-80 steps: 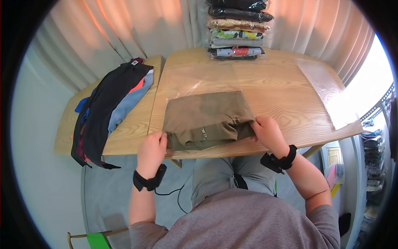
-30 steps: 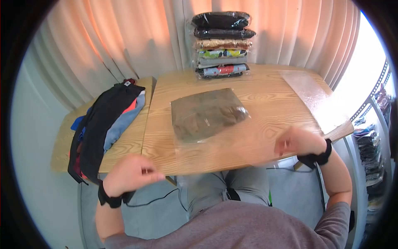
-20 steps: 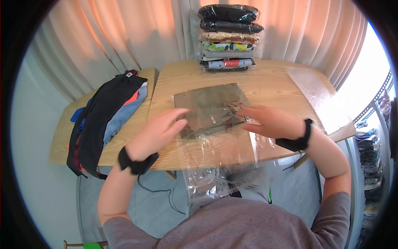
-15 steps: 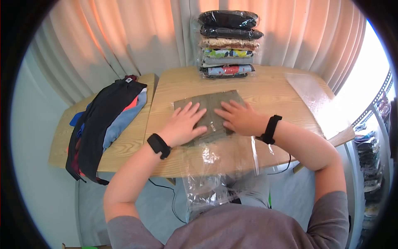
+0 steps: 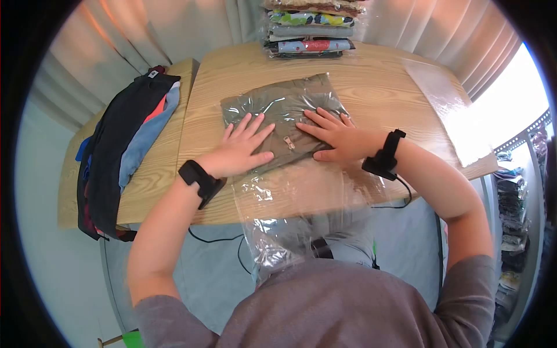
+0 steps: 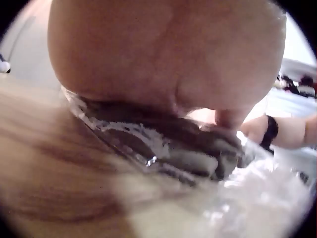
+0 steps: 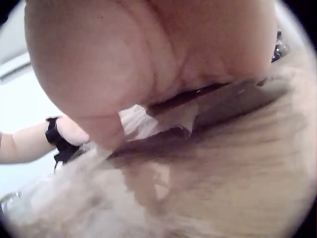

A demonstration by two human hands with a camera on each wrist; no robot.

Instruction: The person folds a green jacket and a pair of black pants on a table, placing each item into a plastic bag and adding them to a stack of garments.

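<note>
A folded olive-brown garment [image 5: 284,95] with a zip pull lies inside a clear plastic bag [image 5: 290,191] on the wooden table. The bag's loose end runs over the front edge toward the person's lap. My left hand [image 5: 241,148], fingers spread, rests on the left part of the bagged garment. On its right part my right hand [image 5: 336,133] lies flat, also with spread fingers. In the left wrist view the palm presses down over the shiny film and dark cloth [image 6: 168,148]. The right wrist view has the palm [image 7: 148,59] on the bag in the same way.
Left of the bag lies a pile of loose clothes with black trousers [image 5: 116,139] on top. A stack of bagged garments [image 5: 310,29] stands at the back. Flat clear bags [image 5: 447,110] lie at the right edge. A shelf of packed items [image 5: 513,220] is beyond.
The hands let go of the garment's lower corners, drew back over the bag's loose end, then came down flat on the bagged garment. The head view has tipped downward.
</note>
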